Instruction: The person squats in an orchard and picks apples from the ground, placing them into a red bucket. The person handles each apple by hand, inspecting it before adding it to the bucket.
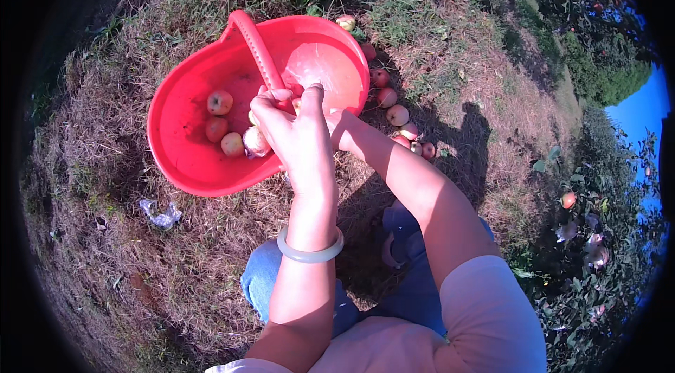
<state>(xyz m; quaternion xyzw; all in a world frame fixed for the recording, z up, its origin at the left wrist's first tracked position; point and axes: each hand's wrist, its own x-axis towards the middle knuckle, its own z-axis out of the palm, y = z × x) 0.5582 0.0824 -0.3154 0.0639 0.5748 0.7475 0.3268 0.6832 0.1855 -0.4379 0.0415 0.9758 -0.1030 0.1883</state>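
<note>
A red plastic basket [182, 154] rests tilted on the grass, its red handle [258, 51] arching across it. Several apples [232, 144] lie inside, and one of these, a film-wrapped apple [257, 142], is beside my left hand. My left hand [295, 128] is over the basket's near side, its thumb and a finger by the lower part of the handle. Parts of apples show between those fingers; whether it grips one or the handle is unclear. My right hand [339, 125] reaches in at the near right rim, its fingers mostly hidden behind the left.
A row of loose apples [397, 115] curves along the ground right of the basket. Crumpled clear plastic film [161, 214] lies on the dry grass at left. Apple branches [590, 236] with fruit, some of it bagged, stand at far right. My bent knees [263, 273] are below the basket.
</note>
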